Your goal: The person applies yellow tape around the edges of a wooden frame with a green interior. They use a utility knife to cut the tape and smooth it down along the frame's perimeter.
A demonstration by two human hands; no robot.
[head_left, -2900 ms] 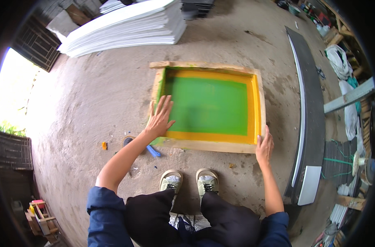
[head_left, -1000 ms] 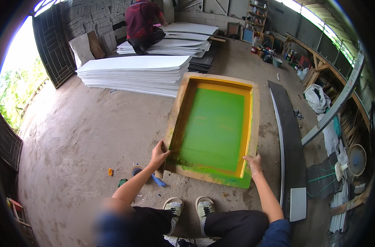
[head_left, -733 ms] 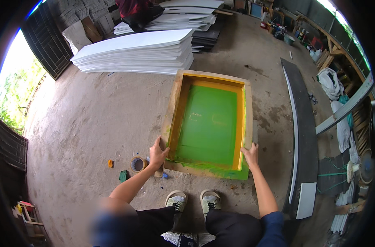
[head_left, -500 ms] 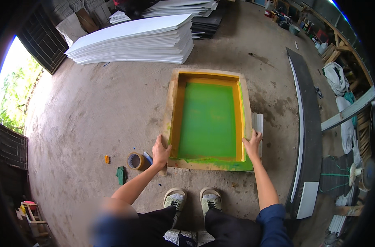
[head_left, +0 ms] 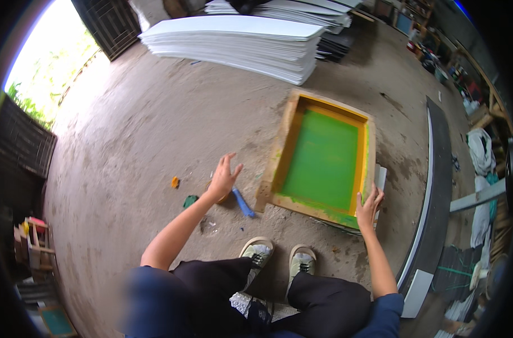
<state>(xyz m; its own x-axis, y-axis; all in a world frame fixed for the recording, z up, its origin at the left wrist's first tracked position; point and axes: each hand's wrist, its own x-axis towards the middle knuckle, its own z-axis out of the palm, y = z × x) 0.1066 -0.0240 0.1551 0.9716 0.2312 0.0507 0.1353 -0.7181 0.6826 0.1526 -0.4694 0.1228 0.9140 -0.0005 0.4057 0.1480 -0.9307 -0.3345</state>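
Lying flat on the concrete floor (head_left: 127, 129), wooden frame (head_left: 324, 160) with green mesh, near the white sheet stack (head_left: 239, 42). Resting on its near right corner, right hand (head_left: 369, 205), fingers spread and flat, not clamped. Hovering off it now, left hand (head_left: 223, 179), fingers apart, holding nothing, above the tape roll (head_left: 222, 196) and blue tool (head_left: 243, 203). Risking a skewed frame over the white sheet (head_left: 380, 179) beneath, pressing on one corner only. Differing from half a second ago: left hand gone from the frame's near left corner.

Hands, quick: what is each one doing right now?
Left hand: open, fingers spread, holding nothing, above the blue tool.
Right hand: open, resting on the wooden frame.
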